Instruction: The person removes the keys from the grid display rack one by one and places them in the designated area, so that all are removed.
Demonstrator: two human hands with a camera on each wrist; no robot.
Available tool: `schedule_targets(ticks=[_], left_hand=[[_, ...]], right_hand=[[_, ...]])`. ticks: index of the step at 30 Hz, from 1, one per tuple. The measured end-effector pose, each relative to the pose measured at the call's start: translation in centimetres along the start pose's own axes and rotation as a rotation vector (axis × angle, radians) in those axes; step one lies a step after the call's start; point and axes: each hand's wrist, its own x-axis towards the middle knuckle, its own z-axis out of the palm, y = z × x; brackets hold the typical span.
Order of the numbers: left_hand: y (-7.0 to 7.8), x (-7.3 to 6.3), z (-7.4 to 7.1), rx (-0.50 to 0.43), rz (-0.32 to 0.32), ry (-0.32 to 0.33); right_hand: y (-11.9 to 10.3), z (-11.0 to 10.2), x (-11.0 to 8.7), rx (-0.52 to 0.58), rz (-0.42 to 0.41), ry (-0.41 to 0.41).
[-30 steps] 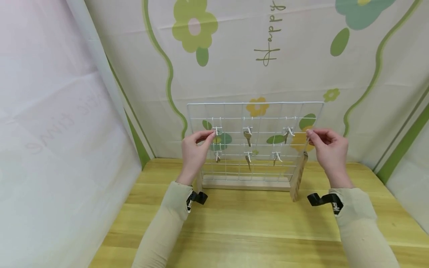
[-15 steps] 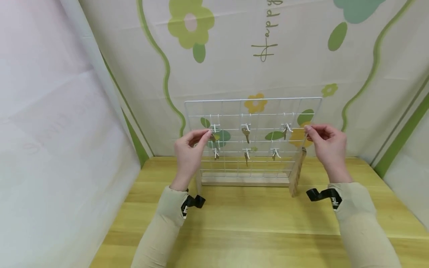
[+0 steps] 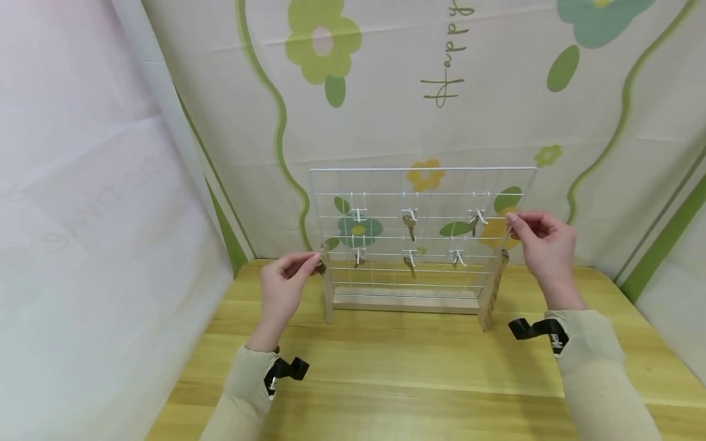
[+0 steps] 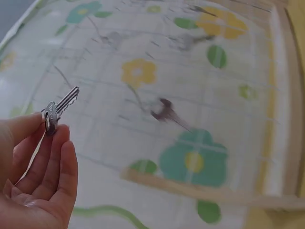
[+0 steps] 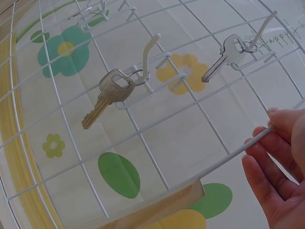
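While the left hand (image 3: pixel 281 288) pinches a key (image 4: pixel 59 109), the right hand (image 3: pixel 548 251) grips the wire grid (image 3: pixel 422 168)

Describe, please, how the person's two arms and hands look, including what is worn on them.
The left sleeve and right sleeve are plain, pale beige, and reach the wrists. The left strap and right strap at the cuffs are black, with loose, curling ends and small, unreadable whitish marks. The left hand and right hand are bare, without gloves.
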Motion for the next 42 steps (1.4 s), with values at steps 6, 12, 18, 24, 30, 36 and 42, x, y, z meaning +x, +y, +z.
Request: schedule_targets(ticks=[6, 12, 18, 24, 30, 36, 42], left_hand=[[-4.0, -2.4, -2.3, 0.125, -0.170, -0.081], [-7.0, -4.7, -5.0, 0.306, -0.240, -0.190], [-10.1, -6.1, -7.3, 0.434, -0.245, -0.353], [-12.1, -6.9, -7.5, 0.490, -0.237, -0.432], [-12.4, -7.3, -7.6, 0.466, -0.217, -0.416], [-12.4, -7.4, -7.4, 0.501, -0.223, -0.419], [-12.6, -7.3, -6.9, 0.526, -0.211, -0.407]], right_hand=[[-0.4, -0.3, 0.2, 0.021, 0.004, 0.005], [-0.2, 0.1, -0.1, 0.003, 0.039, -0.016], [0.4, 0.5, -0.2, -0.022, 0.004, -0.015], [0.3, 0.1, -0.1, -0.023, -0.024, 0.002], [0.2, 0.4, -0.2, -0.033, 0.006, -0.005], [0.4, 0.5, -0.1, -0.026, -0.003, 0.008], [0.6, 0.3, 0.1, -0.014, -0.008, 0.022]])
